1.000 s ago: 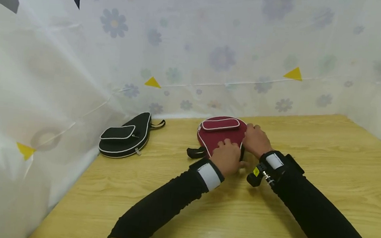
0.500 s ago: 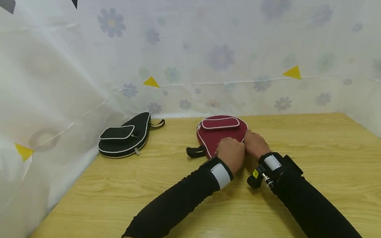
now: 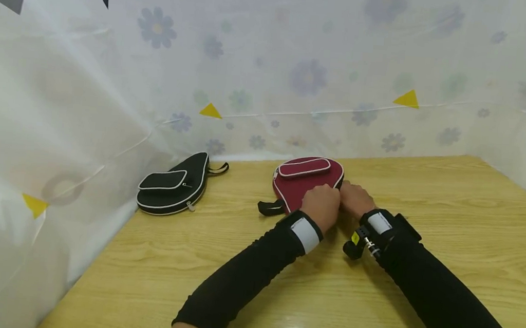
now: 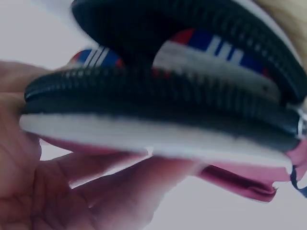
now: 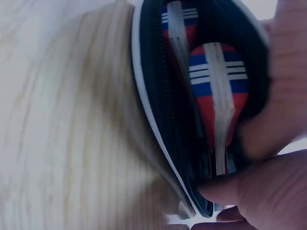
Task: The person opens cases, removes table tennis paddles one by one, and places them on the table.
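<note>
A red paddle case [image 3: 298,187] with white piping lies at the back of the table. Its side zipper is undone, and the gap faces the right wrist camera. Inside sit two table tennis paddles, a nearer paddle [image 5: 220,96] and a farther paddle [image 5: 178,33], with red, blue and white striped edges. My left hand [image 3: 322,204] grips the case near its narrow end, with fingers spread along the red panel in the left wrist view. At the right rim, my right hand [image 3: 356,199] holds the edge of the opening; its fingertips are hidden in the head view.
A black paddle case [image 3: 173,185] with white piping lies at the back left, its loop pointing right. The red case's black loop [image 3: 271,207] sticks out leftward. A white flowered sheet [image 3: 270,72] hangs behind the wooden table [image 3: 181,260].
My left hand has shifted slightly right and its spread fingers have curled over the red case's edge. My right hand has moved slightly down along the rim. The black case stays put.
</note>
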{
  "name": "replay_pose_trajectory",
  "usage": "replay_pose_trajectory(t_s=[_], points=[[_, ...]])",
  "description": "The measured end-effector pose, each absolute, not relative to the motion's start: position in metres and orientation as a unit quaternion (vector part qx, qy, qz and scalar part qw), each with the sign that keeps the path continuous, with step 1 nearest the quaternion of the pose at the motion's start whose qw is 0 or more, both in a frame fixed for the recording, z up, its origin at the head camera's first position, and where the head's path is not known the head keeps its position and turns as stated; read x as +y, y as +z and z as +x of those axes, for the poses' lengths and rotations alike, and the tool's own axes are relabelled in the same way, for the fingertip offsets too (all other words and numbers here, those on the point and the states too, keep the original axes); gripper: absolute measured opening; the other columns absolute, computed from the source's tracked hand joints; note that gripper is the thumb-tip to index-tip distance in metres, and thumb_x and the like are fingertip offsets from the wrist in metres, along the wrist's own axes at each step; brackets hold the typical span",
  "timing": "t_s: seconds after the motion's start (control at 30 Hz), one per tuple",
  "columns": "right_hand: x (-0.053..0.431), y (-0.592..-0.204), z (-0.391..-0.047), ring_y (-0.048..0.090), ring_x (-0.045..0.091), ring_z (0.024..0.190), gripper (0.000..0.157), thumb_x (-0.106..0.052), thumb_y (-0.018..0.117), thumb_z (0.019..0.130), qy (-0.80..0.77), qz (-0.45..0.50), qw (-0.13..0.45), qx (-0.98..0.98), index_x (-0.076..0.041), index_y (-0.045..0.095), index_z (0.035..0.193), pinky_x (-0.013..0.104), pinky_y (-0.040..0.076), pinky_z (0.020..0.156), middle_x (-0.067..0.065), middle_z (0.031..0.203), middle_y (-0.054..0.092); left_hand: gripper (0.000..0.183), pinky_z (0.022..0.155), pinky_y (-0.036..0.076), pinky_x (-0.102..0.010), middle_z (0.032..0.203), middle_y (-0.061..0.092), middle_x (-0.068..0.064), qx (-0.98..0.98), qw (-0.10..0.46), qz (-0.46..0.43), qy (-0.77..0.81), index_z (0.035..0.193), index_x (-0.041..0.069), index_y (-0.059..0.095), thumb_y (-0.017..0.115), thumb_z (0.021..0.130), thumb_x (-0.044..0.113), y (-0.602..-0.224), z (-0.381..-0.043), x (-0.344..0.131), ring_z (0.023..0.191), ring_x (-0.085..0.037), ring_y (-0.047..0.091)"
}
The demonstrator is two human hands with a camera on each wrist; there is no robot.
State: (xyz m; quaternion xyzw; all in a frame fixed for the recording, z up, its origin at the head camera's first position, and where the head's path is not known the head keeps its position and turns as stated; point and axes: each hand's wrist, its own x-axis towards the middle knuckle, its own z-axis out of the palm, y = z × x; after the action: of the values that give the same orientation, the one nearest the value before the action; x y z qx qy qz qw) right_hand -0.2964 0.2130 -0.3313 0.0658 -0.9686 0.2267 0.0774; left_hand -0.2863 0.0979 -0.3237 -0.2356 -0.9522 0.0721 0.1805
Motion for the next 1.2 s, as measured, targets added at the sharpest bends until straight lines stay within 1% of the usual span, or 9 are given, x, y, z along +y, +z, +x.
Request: replay_pose_trajectory(t_s=[0.17,0.27,0.37,0.47,0.53,0.73,0.9,1.07,1.2], points=[[0.209,-0.335,-0.299,0.065,0.042,0.078,0.02,-0.012,0.064,0.089,0.224,0.059,0.08,-0.97,0.002,0.061,0.075,0.057,0.051,0.066,0.023,0.082,0.065,0.02,0.06,0.056,-0.029,0.082,0.073,-0.005,-0.958,0.134,-0.245,-0.062,0.087,0.009,0.076,0.065,0.099,0.021,-0.31,-0.298,0.079,0.073,-0.018,0.071],[0.204,-0.337,-0.3,0.065,0.051,0.086,0.021,-0.012,0.062,0.092,0.195,0.033,0.067,-0.978,0.006,0.064,0.082,0.066,0.05,0.073,0.032,0.093,0.066,0.02,0.053,0.05,-0.026,0.077,0.071,-0.008,-0.954,0.118,-0.251,-0.115,0.084,0.004,0.071,0.063,0.099,0.015,-0.305,-0.301,0.065,0.068,-0.019,0.071],[0.199,-0.337,-0.3,0.062,0.056,0.093,0.025,-0.013,0.059,0.096,0.17,0.019,0.049,-0.984,0.011,0.066,0.094,0.07,0.046,0.081,0.037,0.102,0.064,0.019,0.049,0.045,-0.026,0.083,0.072,-0.013,-0.946,0.116,-0.253,-0.167,0.111,-0.001,0.069,0.061,0.098,0.01,-0.299,-0.301,0.053,0.066,-0.022,0.071],[0.197,-0.335,-0.297,0.059,0.057,0.096,0.027,-0.015,0.061,0.097,0.157,0.015,0.038,-0.987,0.011,0.066,0.102,0.071,0.044,0.085,0.037,0.105,0.064,0.049,0.05,0.046,-0.027,0.098,0.07,-0.018,-0.941,0.127,-0.255,-0.183,0.147,0.005,0.049,0.058,0.099,0.007,-0.29,-0.299,0.042,0.071,-0.025,0.07],[0.196,-0.332,-0.296,0.058,0.057,0.097,0.027,-0.014,0.062,0.098,0.152,0.015,0.036,-0.988,0.011,0.066,0.105,0.072,0.043,0.086,0.037,0.107,0.063,0.061,0.054,0.049,-0.029,0.11,0.067,-0.022,-0.94,0.139,-0.255,-0.182,0.156,0.01,0.038,0.058,0.099,0.005,-0.282,-0.298,0.033,0.074,-0.028,0.068],[0.197,-0.329,-0.295,0.057,0.057,0.102,0.03,-0.015,0.063,0.098,0.148,0.015,0.028,-0.988,0.012,0.065,0.113,0.073,0.041,0.09,0.037,0.11,0.063,0.062,0.071,0.059,-0.041,0.146,0.036,-0.031,-0.954,0.177,-0.176,-0.168,0.151,0.002,0.042,0.066,0.095,0.007,-0.262,-0.301,0.003,0.105,-0.039,0.062],[0.2,-0.332,-0.298,0.056,0.057,0.101,0.031,-0.015,0.062,0.099,0.147,0.02,0.019,-0.989,0.011,0.064,0.117,0.073,0.041,0.089,0.037,0.112,0.062,0.074,0.078,0.059,-0.046,0.156,0.016,-0.039,-0.967,0.191,-0.104,-0.134,0.152,-0.01,0.034,0.072,0.094,0.016,-0.26,-0.315,-0.028,0.128,-0.053,0.046],[0.202,-0.333,-0.297,0.055,0.058,0.101,0.032,-0.014,0.061,0.099,0.148,0.025,0.013,-0.989,0.011,0.062,0.118,0.073,0.041,0.089,0.038,0.113,0.061,0.067,0.093,0.052,-0.057,0.155,0.02,-0.041,-0.974,0.197,-0.08,-0.079,0.144,-0.016,0.043,0.071,0.095,0.02,-0.273,-0.327,-0.055,0.138,-0.06,0.03],[0.202,-0.333,-0.297,0.055,0.057,0.099,0.029,-0.013,0.062,0.099,0.144,0.023,0.007,-0.989,0.012,0.064,0.114,0.073,0.042,0.088,0.036,0.11,0.062,0.079,0.106,0.038,-0.066,0.158,0.019,-0.038,-0.989,0.108,-0.061,-0.076,0.143,-0.011,0.048,0.08,0.088,0.036,-0.285,-0.335,-0.071,0.144,-0.061,0.016]])
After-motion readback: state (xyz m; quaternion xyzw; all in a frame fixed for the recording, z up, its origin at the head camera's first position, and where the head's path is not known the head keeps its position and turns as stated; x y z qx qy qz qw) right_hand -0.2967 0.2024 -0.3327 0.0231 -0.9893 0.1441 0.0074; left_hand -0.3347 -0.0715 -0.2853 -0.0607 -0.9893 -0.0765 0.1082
